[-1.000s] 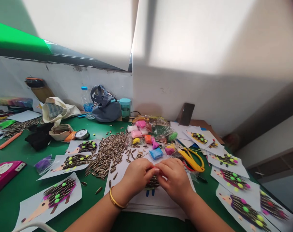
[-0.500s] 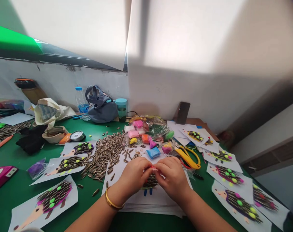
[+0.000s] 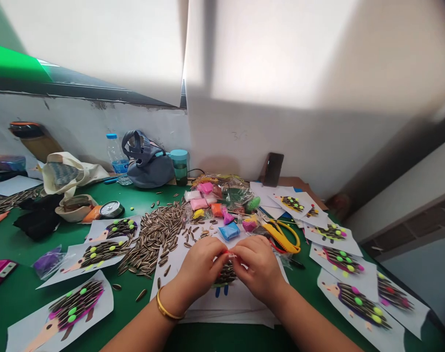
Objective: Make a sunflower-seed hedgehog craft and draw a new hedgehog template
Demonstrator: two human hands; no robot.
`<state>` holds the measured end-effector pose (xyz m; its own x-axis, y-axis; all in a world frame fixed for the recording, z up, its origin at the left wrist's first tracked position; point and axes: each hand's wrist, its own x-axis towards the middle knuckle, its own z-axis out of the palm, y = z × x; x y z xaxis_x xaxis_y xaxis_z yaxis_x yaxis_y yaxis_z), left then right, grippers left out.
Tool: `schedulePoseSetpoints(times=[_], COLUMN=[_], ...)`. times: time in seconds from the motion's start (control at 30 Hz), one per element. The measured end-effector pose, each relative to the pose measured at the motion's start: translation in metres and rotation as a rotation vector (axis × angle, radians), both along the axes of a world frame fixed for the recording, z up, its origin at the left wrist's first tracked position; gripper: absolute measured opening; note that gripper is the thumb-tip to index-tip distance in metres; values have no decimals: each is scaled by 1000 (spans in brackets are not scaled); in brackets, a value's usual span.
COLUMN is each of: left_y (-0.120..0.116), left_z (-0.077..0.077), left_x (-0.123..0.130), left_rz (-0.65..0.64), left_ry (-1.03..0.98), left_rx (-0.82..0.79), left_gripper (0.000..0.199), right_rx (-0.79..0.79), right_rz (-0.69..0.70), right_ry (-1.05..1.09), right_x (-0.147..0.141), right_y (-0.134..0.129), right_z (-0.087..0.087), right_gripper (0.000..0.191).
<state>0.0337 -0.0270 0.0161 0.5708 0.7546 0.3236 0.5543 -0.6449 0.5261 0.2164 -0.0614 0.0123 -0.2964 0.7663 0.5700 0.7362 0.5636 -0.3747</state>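
Note:
My left hand, with a yellow bangle at its wrist, and my right hand meet at the fingertips. Both pinch a small bit of red modelling clay, mostly covered by the fingers. Under them, on a stack of white paper, lies a hedgehog picture with seed spines and blue feet, partly hidden by my hands. Just beyond the fingers is a blue clay packet. A heap of striped sunflower seeds spreads to the left, some seeds lying on the paper.
Yellow-handled scissors lie right of my hands. Behind are several coloured clay packets and a leaning phone. Seed hedgehog pictures flank both sides. A tin, blue bag and water bottle stand back left.
The whole view has shifted slightly, so things sit a little further left. Both hands keep their pinch on the red clay, with hardly any movement of the fingers.

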Motion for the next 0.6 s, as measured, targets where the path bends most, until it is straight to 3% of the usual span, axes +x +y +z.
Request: schedulePoseSetpoints(times=[0.1,0.2,0.3,0.6], left_y=[-1,0,1,3], left_z=[-1,-4,-6,0], left_x=[1,0,-2,-1], left_rz=[-7,-32,-26,24], left_ry=[87,111,65,-234], left_rx=[138,162,128,-74], left_gripper=[26,31,31,5], right_rx=[-9,-10,-2,18], right_rz=[-8,-4,7,-21], right_ry=[27,58,67,81], right_x=[-1,-3,-3,0], right_y=[-1,-2,-1,3], right_z=[1,2,2,-1], right_gripper=[12,12,13,13])
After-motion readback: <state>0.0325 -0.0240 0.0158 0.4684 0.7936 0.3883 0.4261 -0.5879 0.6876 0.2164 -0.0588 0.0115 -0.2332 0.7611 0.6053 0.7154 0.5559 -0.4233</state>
